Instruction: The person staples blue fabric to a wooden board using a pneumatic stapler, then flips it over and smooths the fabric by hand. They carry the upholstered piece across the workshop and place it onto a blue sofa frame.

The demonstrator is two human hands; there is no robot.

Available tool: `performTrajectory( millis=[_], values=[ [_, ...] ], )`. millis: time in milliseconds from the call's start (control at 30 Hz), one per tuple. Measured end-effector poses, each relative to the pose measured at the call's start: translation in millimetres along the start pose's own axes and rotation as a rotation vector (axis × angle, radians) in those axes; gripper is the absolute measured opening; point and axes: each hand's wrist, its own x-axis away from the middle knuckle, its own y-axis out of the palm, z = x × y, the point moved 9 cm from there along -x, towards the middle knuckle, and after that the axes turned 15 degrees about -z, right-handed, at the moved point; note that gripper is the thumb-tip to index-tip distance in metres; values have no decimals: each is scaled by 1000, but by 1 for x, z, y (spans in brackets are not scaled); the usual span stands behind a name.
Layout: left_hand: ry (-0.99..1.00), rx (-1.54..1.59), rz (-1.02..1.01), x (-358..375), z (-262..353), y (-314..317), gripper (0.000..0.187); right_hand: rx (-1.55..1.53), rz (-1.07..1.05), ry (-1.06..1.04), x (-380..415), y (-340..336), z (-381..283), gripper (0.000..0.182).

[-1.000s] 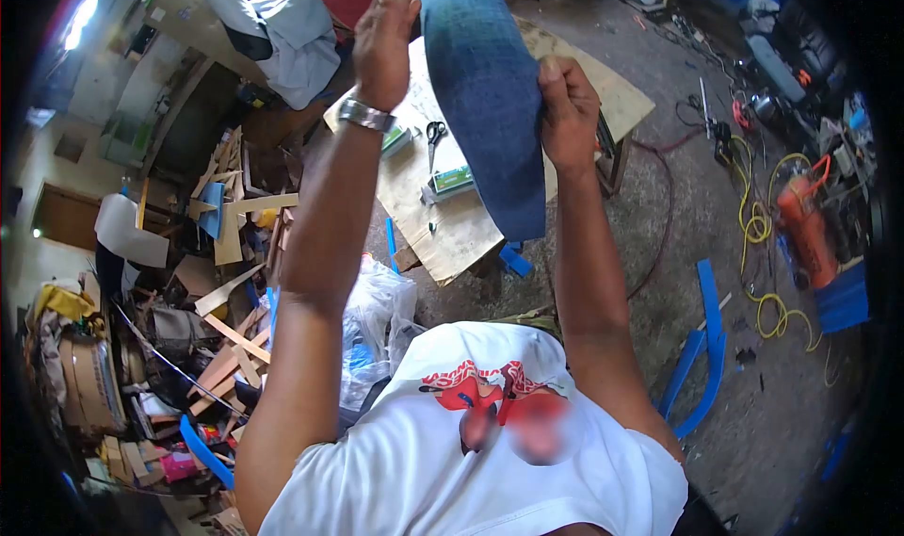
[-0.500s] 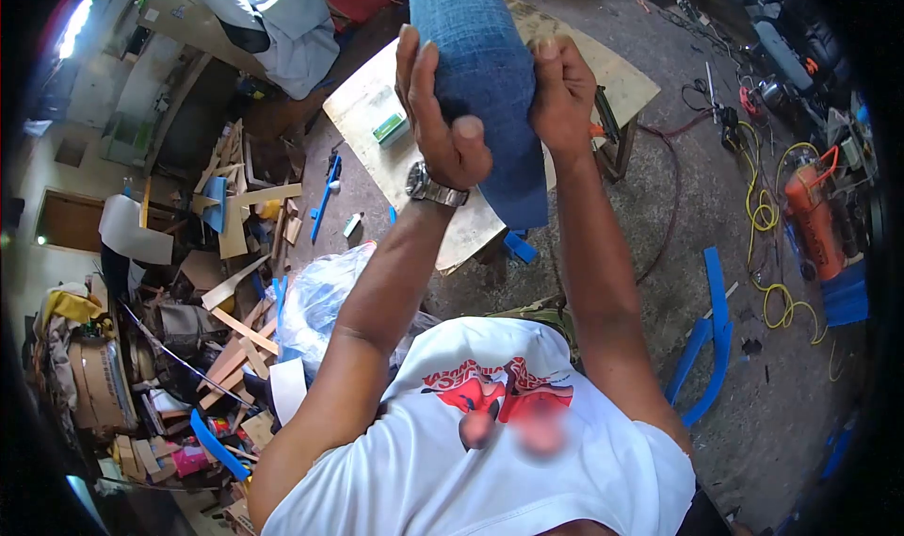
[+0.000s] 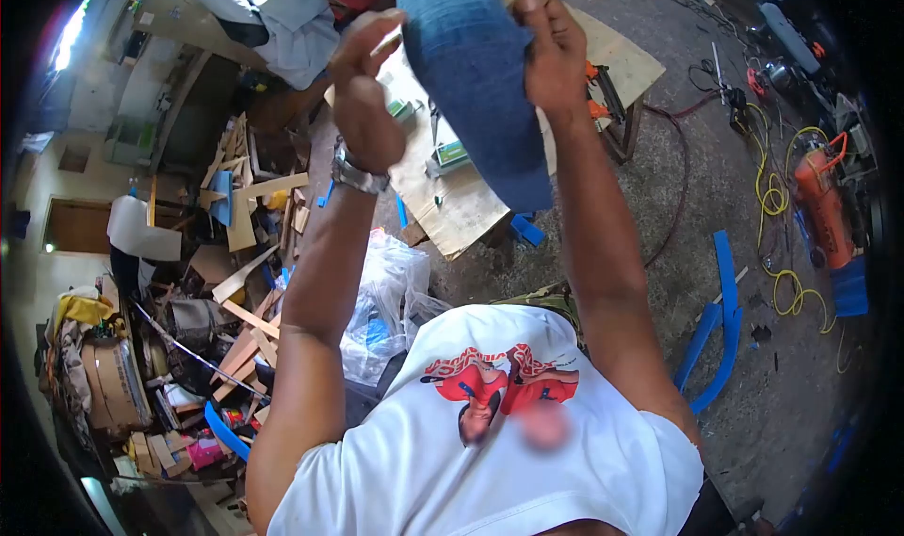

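A long piece of blue denim-like material point(image 3: 471, 74) hangs in front of me over a pale board table point(image 3: 443, 225), its pointed lower end towards me. My right hand point(image 3: 556, 60) pinches its right edge. My left hand point(image 3: 372, 98), with a metal watch on the wrist, is beside the left edge with fingers apart and holds nothing. Under the material, a green and white box point(image 3: 452, 154) lies on the table. A dark and orange tool point(image 3: 605, 93) is at the table's right side, just past my right hand.
A clear plastic bag point(image 3: 386, 296) lies left of my body. Wood scraps point(image 3: 250, 333) pile up at the left. Blue strips point(image 3: 720, 329) are on the floor at the right, near yellow hose point(image 3: 774, 202) and an orange tank point(image 3: 824, 206).
My left hand has come off the material and moved left, its fingers spreading. The material has shifted slightly up and left with my right hand, uncovering more of the table's items.
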Motion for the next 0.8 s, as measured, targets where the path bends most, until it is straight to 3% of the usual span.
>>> performTrajectory(
  millis=[67, 167, 267, 400, 567, 633, 700, 800],
  values=[
    [-110, 257, 258, 4, -26, -30, 65, 1, -1, 13, -2, -3, -1, 33],
    [-397, 432, 537, 56, -96, -17, 68, -10, -1, -86, 0, -7, 4, 36],
    [-417, 577, 383, 77, -112, 40, 75, -17, 6, -62, 0, 2, 5, 44],
    [-474, 532, 362, 86, -67, 78, 83, -118, 33, 45, 1, -2, 20, 51],
    [-341, 53, 255, 84, -34, 76, 83, -166, 199, 222, 9, -5, 14, 57],
    [-286, -124, 192, 85, -24, 86, 84, -55, 182, 175, 4, -12, 22, 60],
    [-247, -436, -5, 91, -27, 79, 102, 8, 152, 205, 8, -18, 27, 62],
    [29, -766, -105, 60, 19, 50, 118, 24, 126, 259, 8, -14, 25, 62]
  ],
)
